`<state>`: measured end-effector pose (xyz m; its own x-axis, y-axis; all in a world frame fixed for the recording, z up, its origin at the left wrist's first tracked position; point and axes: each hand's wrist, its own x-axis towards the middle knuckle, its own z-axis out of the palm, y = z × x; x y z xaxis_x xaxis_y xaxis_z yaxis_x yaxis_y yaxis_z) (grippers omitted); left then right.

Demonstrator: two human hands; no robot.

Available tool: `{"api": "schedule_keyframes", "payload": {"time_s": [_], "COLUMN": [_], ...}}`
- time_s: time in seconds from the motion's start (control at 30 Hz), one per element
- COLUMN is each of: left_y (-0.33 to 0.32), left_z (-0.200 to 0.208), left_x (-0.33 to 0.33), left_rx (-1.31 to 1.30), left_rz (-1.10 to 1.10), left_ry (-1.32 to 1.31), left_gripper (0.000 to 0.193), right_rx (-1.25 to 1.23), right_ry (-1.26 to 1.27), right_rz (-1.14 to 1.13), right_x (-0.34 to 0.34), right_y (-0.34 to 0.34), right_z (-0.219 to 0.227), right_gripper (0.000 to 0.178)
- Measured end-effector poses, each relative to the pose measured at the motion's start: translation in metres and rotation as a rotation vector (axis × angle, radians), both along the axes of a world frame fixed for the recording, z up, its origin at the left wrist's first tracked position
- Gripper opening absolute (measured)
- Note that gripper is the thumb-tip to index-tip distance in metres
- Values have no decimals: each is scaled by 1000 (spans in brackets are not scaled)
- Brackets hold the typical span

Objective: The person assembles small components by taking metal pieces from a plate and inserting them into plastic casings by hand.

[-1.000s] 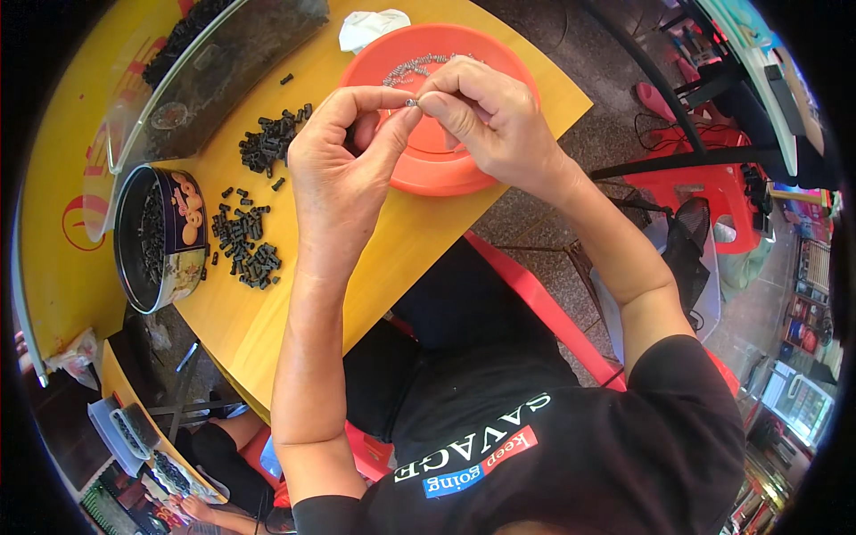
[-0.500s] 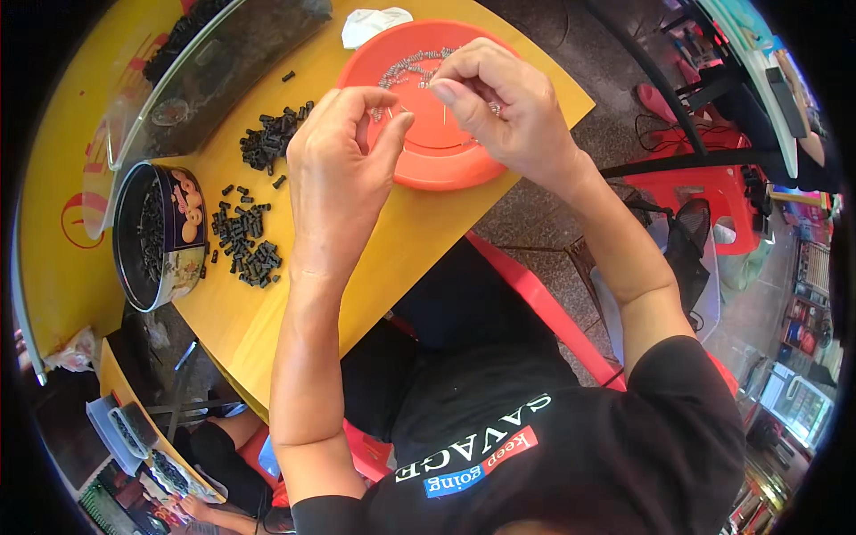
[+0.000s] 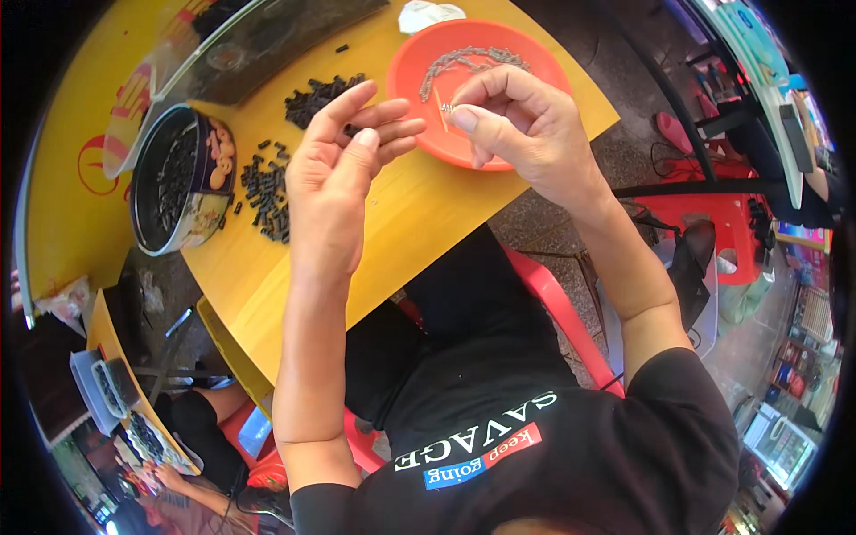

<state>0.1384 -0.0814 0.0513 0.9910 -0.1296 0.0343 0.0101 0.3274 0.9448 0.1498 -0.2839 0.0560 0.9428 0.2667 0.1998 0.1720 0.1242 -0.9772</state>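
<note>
1. Yellow table lies below both hands; clock directions run from between them, 12 at the view's top
2. Left hand: fingers fanned, thumb lightly gripping a black piece against them, partly hidden
3. Right hand: thumb and forefinger pinch a spring, its coils showing past the tips, above the basin
4. Thin stick beside the spring; held or lying, I cannot tell
5. A light, straight pinch should suit the spring, as squeezing hard could bend or flick it; keeping the black piece's end clear of the thumb would help
6. Basin at 1 o'clock, loose springs arcing inside; the right hand blocks part of it
7. Black heaps at 9–10 and 8 o'clock, the left hand and forearm covering their near edges
8. Tin between 8 and 9, clear bin at 10, white cloth at 12
9. Co-worker's hand at 7, chair at 5, stool near 4
</note>
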Motion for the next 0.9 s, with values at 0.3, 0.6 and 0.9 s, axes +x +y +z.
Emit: {"api": "schedule_keyframes", "payload": {"time_s": [0.3,0.6,0.9], "left_y": [15,27,34], "left_z": [-5,-5,8], "left_x": [-37,-52,-64], "left_rx": [215,476,780], "left_rz": [67,113,63], "left_ry": [-134,-297,-309], "left_gripper": [60,63,65], "right_rx": [-214,-551,-747], "right_ry": [-238,-494,-526], "right_rz": [55,155,275], "right_x": [-12,-19,-20], "right_y": [37,51,59], "right_z": [4,27,47], "right_gripper": [11,11,13]}}
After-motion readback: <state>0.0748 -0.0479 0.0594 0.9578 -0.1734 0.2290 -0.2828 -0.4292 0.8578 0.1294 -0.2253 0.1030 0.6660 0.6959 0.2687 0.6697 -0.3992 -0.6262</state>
